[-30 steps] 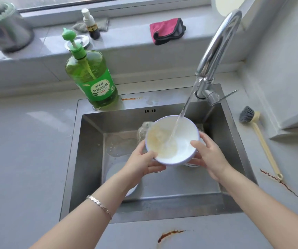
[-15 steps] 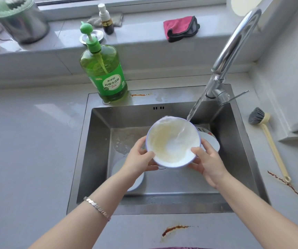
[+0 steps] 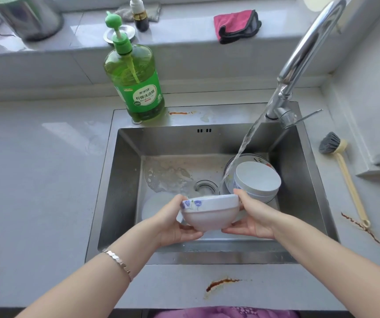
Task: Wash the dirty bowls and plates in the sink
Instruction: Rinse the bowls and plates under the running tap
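Purple fabric [image 3: 225, 312] fills the frame's near edge at 6 o'clock, with a rust stain [image 3: 221, 283] on the grey counter [image 3: 35, 180] just beyond it. Both forearms reach over the sink [image 3: 115, 180], the left wearing a bracelet [image 3: 118, 262]. The left hand [image 3: 173, 223] grips the bowl [image 3: 209, 214] at its 9 o'clock side, thumb hooked on the rim and fingers curled under the base. The right hand [image 3: 253, 216] grips the 3 o'clock side the same way. The bowl is held above the sink's near half, its white outer wall and blue flower print facing the camera. Below the left hand, at the bowl's 10 o'clock, a white plate [image 3: 155, 203] lies on the sink floor. The drain [image 3: 205, 185] sits at 12 o'clock. At 1 o'clock more bowls [image 3: 256, 180] are stacked in a larger dish. Water [image 3: 244, 148] falls just left of them, clear of the held bowl, from the tap [image 3: 308, 49] at the sink's 1 o'clock corner. A green soap bottle [image 3: 136, 81] stands at its 11 o'clock corner and a brush [image 3: 342, 171] lies at 3 o'clock. On the far ledge are a pink cloth [image 3: 237, 25] and a metal pot [image 3: 28, 17].
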The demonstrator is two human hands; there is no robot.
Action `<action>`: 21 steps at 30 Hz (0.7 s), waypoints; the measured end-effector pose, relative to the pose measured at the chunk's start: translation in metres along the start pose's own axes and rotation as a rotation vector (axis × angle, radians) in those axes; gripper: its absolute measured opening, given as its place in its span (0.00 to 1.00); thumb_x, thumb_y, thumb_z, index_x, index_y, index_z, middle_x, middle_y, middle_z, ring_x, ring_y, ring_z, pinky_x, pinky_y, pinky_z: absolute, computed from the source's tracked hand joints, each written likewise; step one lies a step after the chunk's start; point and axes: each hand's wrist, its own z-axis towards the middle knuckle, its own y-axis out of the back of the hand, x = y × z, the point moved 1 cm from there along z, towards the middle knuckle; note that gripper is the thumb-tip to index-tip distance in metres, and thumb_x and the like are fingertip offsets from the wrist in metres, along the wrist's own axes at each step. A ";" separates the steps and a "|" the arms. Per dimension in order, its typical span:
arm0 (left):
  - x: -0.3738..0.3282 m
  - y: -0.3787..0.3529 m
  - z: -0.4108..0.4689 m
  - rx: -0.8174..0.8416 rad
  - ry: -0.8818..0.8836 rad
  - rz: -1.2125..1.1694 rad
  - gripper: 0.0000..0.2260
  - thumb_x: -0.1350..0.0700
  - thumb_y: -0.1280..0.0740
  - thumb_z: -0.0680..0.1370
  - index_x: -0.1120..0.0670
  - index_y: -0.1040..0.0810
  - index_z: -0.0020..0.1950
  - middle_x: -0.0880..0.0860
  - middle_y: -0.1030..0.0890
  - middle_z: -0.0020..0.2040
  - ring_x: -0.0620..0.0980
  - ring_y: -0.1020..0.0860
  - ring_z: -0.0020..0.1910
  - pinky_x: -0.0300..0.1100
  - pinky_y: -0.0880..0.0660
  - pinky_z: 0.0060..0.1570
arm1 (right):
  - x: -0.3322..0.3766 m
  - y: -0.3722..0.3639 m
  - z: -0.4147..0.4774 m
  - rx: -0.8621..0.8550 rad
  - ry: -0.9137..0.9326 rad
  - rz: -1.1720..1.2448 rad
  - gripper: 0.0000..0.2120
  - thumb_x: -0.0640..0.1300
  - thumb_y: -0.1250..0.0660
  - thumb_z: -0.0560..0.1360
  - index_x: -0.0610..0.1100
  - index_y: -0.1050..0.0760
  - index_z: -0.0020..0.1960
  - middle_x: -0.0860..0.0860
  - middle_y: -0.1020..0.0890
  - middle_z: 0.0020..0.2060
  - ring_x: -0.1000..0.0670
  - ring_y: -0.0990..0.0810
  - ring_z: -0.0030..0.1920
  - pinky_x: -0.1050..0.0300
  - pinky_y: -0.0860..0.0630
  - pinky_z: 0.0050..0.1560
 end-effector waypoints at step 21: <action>-0.050 -0.027 -0.012 0.088 -0.874 0.489 0.27 0.67 0.43 0.78 0.33 0.33 0.62 0.46 0.20 0.50 0.47 0.23 0.45 0.44 0.24 0.46 | 0.011 -0.004 -0.003 0.186 0.486 0.424 0.24 0.29 0.51 0.73 0.50 0.29 0.60 0.46 0.22 0.53 0.45 0.24 0.52 0.54 0.21 0.45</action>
